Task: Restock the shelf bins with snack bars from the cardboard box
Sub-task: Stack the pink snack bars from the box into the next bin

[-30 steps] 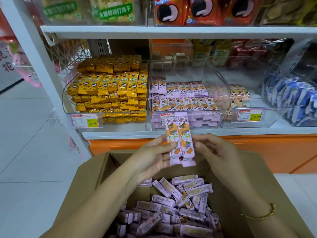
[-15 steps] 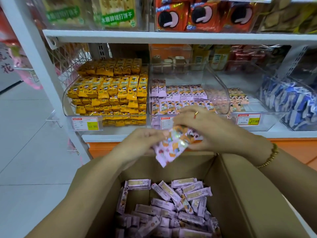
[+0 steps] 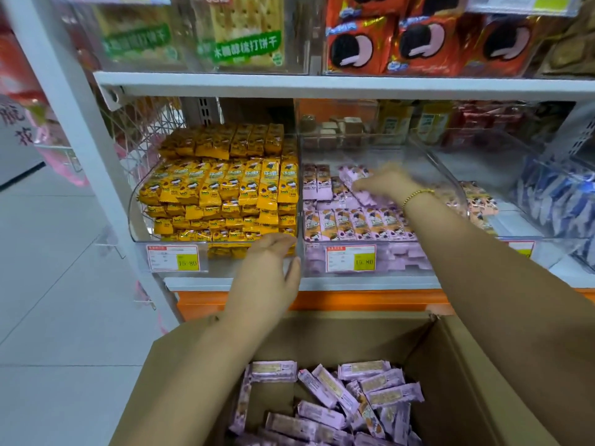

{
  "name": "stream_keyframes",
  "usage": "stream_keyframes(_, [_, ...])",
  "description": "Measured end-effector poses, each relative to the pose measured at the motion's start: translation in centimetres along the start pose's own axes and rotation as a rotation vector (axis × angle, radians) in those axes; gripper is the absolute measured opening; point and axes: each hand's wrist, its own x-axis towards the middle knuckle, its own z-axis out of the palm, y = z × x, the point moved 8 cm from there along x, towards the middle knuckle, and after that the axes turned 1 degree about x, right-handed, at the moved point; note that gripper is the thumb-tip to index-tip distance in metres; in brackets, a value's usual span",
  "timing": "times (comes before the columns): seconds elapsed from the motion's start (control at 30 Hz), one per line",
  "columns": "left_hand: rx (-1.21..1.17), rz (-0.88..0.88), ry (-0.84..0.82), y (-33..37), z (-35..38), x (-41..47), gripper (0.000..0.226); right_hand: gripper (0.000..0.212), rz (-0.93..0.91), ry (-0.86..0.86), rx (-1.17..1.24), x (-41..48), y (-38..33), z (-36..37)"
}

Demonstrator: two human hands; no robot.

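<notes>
Head view on my feed shows a small tilted bunch of purple snack bars [image 3: 349,175] inside the middle bin [image 3: 446,170], lying on top of the neat rows there. The right hand [image 3: 383,185] is in that bin too, with its fingers curled round the bunch. It is smeared by motion, so I cannot read the grip any finer. A bead bracelet [image 3: 417,194] sits on its wrist. The left hand [image 3: 270,272] hangs just in front of the middle bin's left front corner, fingers relaxed and holding nothing. I cannot tell whether it touches the plastic. A price tag [image 3: 351,258] is stuck on the bin's front wall.

Below and in front of the middle bin stands the open cardboard box [image 3: 450,365], with loose purple bars [image 3: 338,397] heaped in its bottom.

Directly left of the middle bin, side by side with it, a second clear bin [image 3: 136,201] is stacked nearly full of yellow packets [image 3: 225,188]. To its right, a third clear bin [image 3: 515,225] holds only a few pinkish packets [image 3: 479,201], and further right lie blue-and-white packets [image 3: 553,201].

The bins sit on a white shelf [image 3: 354,283] over an orange base [image 3: 354,300]. Above the middle bin, the upper shelf board [image 3: 322,83] carries green-labelled cracker packs [image 3: 244,37] and red sandwich-cookie packs [image 3: 418,43]. Far left of it, past a white upright [image 3: 64,123], is a pale tiled floor [image 3: 48,284].
</notes>
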Motion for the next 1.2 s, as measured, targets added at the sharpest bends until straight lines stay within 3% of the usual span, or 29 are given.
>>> stream_keyframes(0.1, [-0.012,0.033,0.006,-0.5,0.0,0.5,0.038,0.062,0.046,-0.089,0.003,1.6,-1.0,2.0])
stream_keyframes(0.2, [-0.02,0.05,0.024,-1.0,-0.1,0.6,0.039,0.081,0.042,-0.069,0.094,2.3,-2.2,2.8])
stream_keyframes(0.5, [-0.107,0.066,0.059,-0.9,-1.4,-0.1,0.034,0.041,-0.016,0.052,0.127,-1.6,-3.6,1.0])
stream_keyframes(0.57, [-0.122,0.037,0.056,-1.2,-2.0,-0.8,0.033,0.026,-0.136,0.18,0.157,-4.7,-4.0,-0.7])
stream_keyframes(0.7, [-0.017,-0.036,-0.085,-2.7,-1.2,-2.9,0.051,0.038,-0.408,0.248,0.309,-13.5,-3.6,-0.9])
stream_keyframes(0.87, [0.145,-0.079,-0.316,-6.2,1.1,-7.4,0.045,0.029,-0.47,-0.074,0.341,-19.7,0.0,7.4])
stream_keyframes(1.0, [0.317,-0.115,-0.402,-8.2,1.6,-11.6,0.023,0.025,-0.333,-0.401,0.222,-20.3,5.1,18.1])
stream_keyframes(1.1, [0.285,-0.202,-0.476,-11.4,2.3,-15.3,0.03,0.012,-0.221,-0.631,0.124,-21.0,8.6,25.6])
stream_keyframes(1.13, [0.289,-0.268,-0.508,-12.7,2.3,-16.5,0.038,0.017,-0.208,-0.699,0.073,-21.6,9.3,27.6])
stream_keyframes(1.2, [0.328,-0.378,-0.581,-15.0,2.4,-18.7,0.053,0.054,-0.208,-0.842,-0.058,-23.3,10.6,30.9])
